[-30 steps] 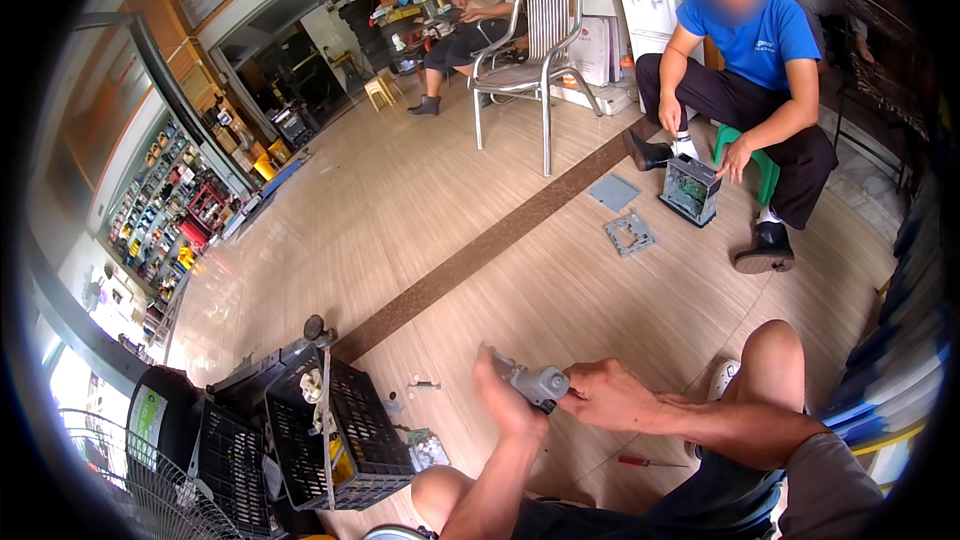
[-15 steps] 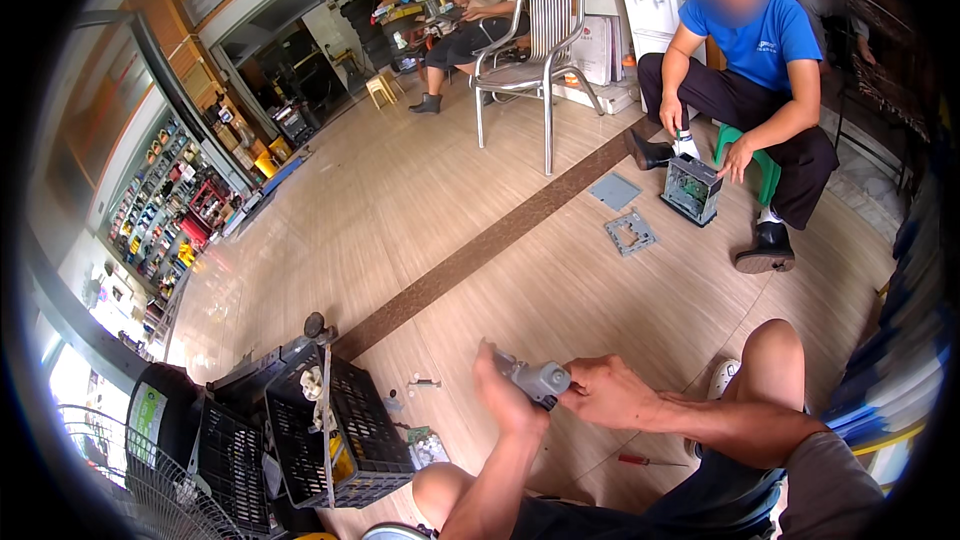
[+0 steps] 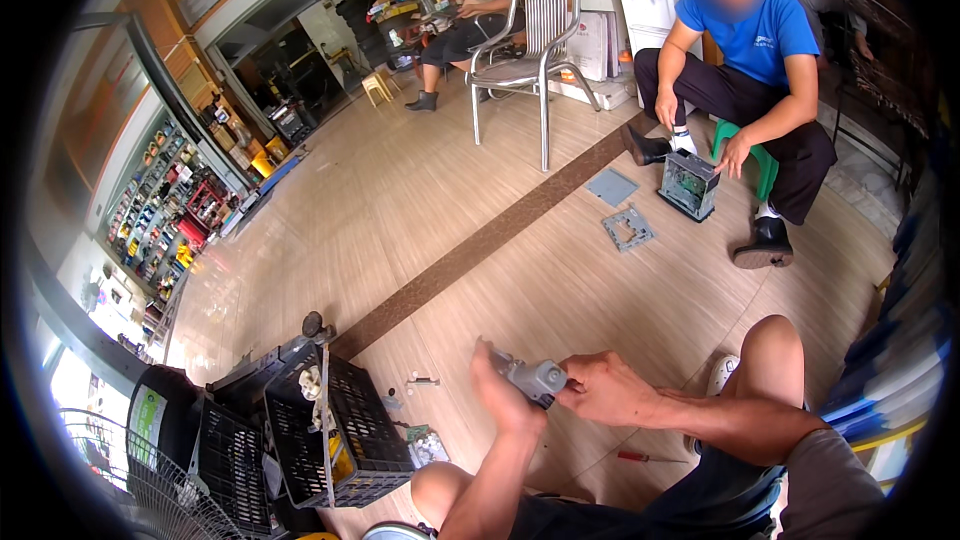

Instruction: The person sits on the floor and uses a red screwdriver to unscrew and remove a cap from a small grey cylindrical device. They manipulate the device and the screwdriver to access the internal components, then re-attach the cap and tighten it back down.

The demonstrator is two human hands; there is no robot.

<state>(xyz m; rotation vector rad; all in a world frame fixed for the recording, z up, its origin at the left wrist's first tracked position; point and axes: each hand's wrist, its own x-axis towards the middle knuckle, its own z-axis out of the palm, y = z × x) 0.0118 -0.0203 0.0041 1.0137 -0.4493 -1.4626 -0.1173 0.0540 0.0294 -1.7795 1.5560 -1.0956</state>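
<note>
My left hand [image 3: 503, 398] is wrapped round a grey, rounded part [image 3: 537, 377] that looks like a small motor, held above the floor between my knees. At the part's right end my right hand [image 3: 605, 389] has its fingers pinched together, touching it or very near. Whatever those fingertips grip is hidden. A red-handled screwdriver [image 3: 634, 457] lies on the floor below my right forearm.
Black plastic crates [image 3: 350, 427] stand at lower left beside a fan [image 3: 130, 475]. Across from me a co-worker [image 3: 745, 40] sits on a green stool [image 3: 765, 175], a hand on an opened metal box [image 3: 689, 183]. Grey plates [image 3: 628, 229] and a metal chair [image 3: 530, 70] are nearby.
My hands keep the same hold on the grey part. The whole view has shifted slightly, and the co-worker's hand above the metal box looks a little higher.
</note>
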